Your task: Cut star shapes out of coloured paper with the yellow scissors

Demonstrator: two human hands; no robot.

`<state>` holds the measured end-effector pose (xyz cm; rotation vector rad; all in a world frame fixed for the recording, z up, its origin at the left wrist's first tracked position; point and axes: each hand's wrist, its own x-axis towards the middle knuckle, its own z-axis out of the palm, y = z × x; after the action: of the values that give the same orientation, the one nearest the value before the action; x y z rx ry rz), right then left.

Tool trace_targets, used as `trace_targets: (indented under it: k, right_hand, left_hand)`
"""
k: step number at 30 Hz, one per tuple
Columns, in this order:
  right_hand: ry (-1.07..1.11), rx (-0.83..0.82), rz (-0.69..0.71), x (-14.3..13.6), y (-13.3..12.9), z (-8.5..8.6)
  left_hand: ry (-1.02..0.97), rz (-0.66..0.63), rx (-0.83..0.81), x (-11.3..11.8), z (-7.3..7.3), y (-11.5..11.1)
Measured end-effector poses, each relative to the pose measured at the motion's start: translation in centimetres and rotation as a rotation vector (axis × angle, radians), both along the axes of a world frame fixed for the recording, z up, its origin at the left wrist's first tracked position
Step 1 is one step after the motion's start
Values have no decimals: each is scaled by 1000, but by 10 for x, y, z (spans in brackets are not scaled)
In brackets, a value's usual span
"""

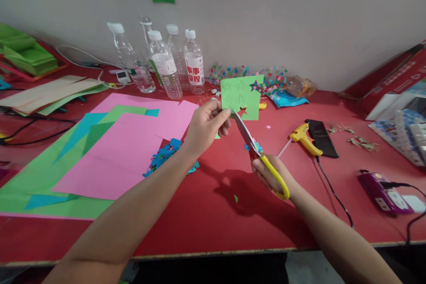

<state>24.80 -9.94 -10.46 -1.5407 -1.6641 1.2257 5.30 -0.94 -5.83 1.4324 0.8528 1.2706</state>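
Observation:
My left hand (208, 126) pinches the lower left corner of a light green sheet of paper (244, 97). The sheet is held upright above the table and has star outlines drawn on it. Star-shaped holes show at its right side and bottom edge. Yellow-handled scissors (246, 134) are in my right hand (271, 173), their blade tips touching the sheet's lower edge near my left thumb. Below my left hand lies a pile of blue paper cut-outs (164, 155). A few small colored stars (256, 145) lie behind the scissors.
Pink sheets (116, 159) and green sheets cover the table's left. Plastic bottles (163, 66) stand by the wall. To the right lie a yellow glue gun (304, 138), a black phone (322, 137) and a purple power strip (382, 193) with cords. The red table's (213, 230) front edge is near me.

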Motion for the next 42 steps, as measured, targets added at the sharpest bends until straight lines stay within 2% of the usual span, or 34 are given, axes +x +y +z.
trace_targets:
  k: [7,30,42]
  right_hand:
    - [20,60,18,1,0,-3]
    - [-8,11,-19,4,3,-14]
    - [71,-6,5,3,3,-8]
  left_hand:
    - [29,-30,-29,-1,3,-3]
    - [36,-56,-82,0,1,-1]
    - [-4,-76,-112,1,1,-1]
